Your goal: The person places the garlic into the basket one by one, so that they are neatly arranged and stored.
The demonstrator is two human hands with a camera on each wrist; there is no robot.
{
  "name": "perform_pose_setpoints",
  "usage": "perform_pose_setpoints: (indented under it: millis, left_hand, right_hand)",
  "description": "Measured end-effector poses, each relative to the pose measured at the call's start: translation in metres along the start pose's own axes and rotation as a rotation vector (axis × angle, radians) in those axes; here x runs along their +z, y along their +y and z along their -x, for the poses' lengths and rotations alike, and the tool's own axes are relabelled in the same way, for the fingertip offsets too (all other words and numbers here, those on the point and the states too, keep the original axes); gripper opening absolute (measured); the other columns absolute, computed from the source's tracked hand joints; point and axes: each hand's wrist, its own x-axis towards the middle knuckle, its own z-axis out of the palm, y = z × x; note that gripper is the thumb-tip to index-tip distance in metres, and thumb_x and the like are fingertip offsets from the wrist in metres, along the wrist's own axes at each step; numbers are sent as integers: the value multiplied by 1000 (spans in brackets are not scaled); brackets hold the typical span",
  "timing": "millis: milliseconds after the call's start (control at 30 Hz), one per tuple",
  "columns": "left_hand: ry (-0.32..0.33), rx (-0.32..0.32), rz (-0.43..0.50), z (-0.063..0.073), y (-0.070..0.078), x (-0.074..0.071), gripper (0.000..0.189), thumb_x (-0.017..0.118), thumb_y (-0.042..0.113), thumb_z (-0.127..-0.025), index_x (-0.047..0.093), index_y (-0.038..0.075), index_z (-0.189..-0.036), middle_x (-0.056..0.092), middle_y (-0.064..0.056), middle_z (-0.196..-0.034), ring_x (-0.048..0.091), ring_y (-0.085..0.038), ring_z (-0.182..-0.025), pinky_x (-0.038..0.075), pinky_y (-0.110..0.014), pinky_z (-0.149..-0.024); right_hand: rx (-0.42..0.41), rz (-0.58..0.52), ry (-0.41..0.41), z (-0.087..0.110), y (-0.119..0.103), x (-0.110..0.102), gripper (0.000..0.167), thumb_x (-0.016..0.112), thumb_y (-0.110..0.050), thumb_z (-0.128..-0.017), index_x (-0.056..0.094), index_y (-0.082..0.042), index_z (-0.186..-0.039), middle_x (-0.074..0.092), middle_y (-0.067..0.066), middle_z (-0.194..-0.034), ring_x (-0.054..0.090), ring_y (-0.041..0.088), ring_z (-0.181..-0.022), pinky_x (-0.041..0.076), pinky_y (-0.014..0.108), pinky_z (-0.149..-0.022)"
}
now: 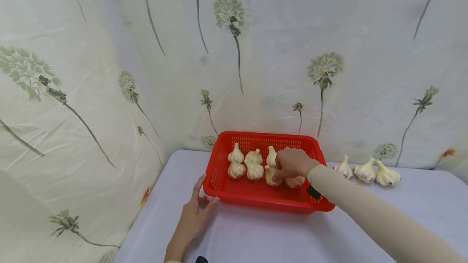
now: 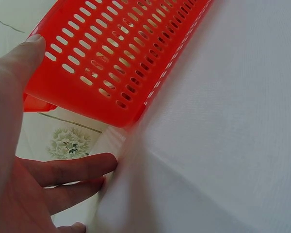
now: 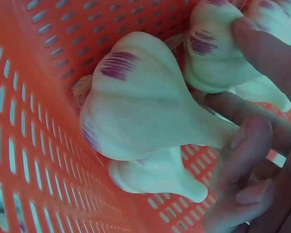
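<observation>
A red plastic basket point(image 1: 256, 203) with slotted walls holds several garlic bulbs point(image 1: 236, 169) in two rows. My left hand point(image 1: 193, 216) is at its near left corner, thumb at the front rim and index finger along the left side. In the left wrist view the thumb point(image 2: 31, 48) touches the red wall while other fingers extend apart below. Inside the basket, my right hand point(image 1: 294, 162) pinches a garlic bulb point(image 3: 216, 53) of the near row between thumb and index finger. Beside it in the right wrist view lies a larger-looking purple-streaked bulb point(image 3: 140, 102), its stem by the curled fingers.
Three more garlic bulbs point(image 1: 365, 171) stand on the white-covered table point(image 1: 263, 238) to the right of the basket. A dandelion-patterned cloth point(image 1: 270, 72) hangs close behind the basket and along the left side.
</observation>
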Motion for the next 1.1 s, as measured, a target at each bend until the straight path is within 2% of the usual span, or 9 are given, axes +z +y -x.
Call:
perform_pose_setpoints:
  millis: [233,467,600,800,967,1033,1100]
  left_hand:
    - [-6,-15,-5,0,-1,1,77,69,57,-97,26,52,-162,76,-7,-111,68,-17,-98,55,-42,-82]
    - [-13,-31,-22,2,0,1,76,69,57,-98,27,54,-161,76,-6,-112,68,-20,-100,58,-47,-83]
    - [-14,-29,-25,2,0,0,76,69,57,-97,27,53,-161,76,-6,-111,68,-19,-99,57,-44,-82]
    - [-14,-29,-26,1,1,0,76,69,56,-98,26,54,-161,75,-7,-113,67,-19,-98,57,-42,-80]
    - [-13,-31,-17,1,1,0,76,68,57,-98,27,54,-161,75,-7,-114,67,-19,-99,57,-42,-79]
    - [-12,-26,-14,1,1,-1,75,68,58,-98,27,53,-161,75,-7,-114,67,-18,-99,56,-41,-79]
    - [-8,-20,-15,2,1,-1,76,68,56,-98,27,52,-161,75,-7,-112,67,-18,-99,56,-42,-80]
  right_hand:
    - [39,-15,-12,2,-1,1,37,88,-44,-85,68,-16,-72,55,-1,-59,55,16,-61,44,28,-57]
    - [75,18,-35,4,-2,4,43,82,-53,-89,65,-16,-75,58,-1,-61,57,16,-63,47,28,-59]
    - [79,21,-30,5,-1,6,45,80,-56,-89,65,-16,-76,59,-1,-63,57,16,-63,48,28,-60]
    - [70,36,-32,7,0,5,47,78,-60,-89,66,-17,-75,59,-1,-61,58,15,-63,50,29,-61]
    - [53,66,-28,7,1,1,50,77,-60,-90,64,-16,-71,52,-2,-59,56,15,-62,47,29,-58]
    - [46,76,-18,8,1,-2,48,78,-60,-89,65,-17,-73,54,-3,-61,56,16,-64,47,30,-59]
    - [30,78,0,11,3,-9,46,78,-61,-89,71,-16,-82,63,-3,-69,59,16,-69,51,32,-62]
